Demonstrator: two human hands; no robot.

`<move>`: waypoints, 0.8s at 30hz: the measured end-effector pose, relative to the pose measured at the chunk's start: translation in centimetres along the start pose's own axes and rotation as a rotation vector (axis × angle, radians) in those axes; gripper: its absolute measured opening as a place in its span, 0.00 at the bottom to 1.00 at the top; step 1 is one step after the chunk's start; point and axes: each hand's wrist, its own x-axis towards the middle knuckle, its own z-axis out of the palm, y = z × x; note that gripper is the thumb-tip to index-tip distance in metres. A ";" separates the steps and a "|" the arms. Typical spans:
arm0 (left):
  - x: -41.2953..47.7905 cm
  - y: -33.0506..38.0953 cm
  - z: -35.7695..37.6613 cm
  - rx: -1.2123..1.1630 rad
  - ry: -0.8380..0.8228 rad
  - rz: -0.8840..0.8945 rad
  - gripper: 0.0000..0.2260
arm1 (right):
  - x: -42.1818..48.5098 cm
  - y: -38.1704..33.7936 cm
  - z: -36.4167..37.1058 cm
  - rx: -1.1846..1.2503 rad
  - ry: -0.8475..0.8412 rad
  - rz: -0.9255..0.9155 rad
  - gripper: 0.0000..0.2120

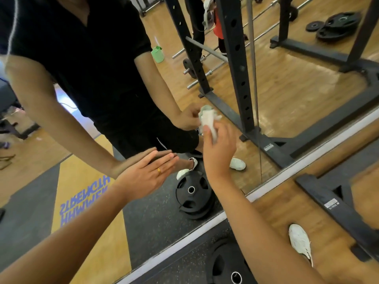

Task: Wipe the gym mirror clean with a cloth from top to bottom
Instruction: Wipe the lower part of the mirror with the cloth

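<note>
The gym mirror [287, 83] fills most of the view, its white bottom frame running diagonally from lower left to upper right. My right hand [218, 149] grips a crumpled white cloth [209, 121] and holds it against the lower part of the glass. My left hand [147, 175], with a gold ring on one finger, lies flat with straight fingers against the mirror to the left of the cloth. The reflections of both my arms and my black-clad body show in the glass.
Black weight plates [227, 265] lean at the mirror's foot on the dark rubber floor. A black rack base [336, 203] sits on the wooden floor at the right, beside my white shoe [300, 240]. Reflected rack uprights, barbells and plates show in the glass.
</note>
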 end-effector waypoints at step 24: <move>0.3 0.0 -1.4 0.154 -0.129 0.055 0.26 | -5.0 -1.0 1.4 0.090 -0.053 0.051 0.07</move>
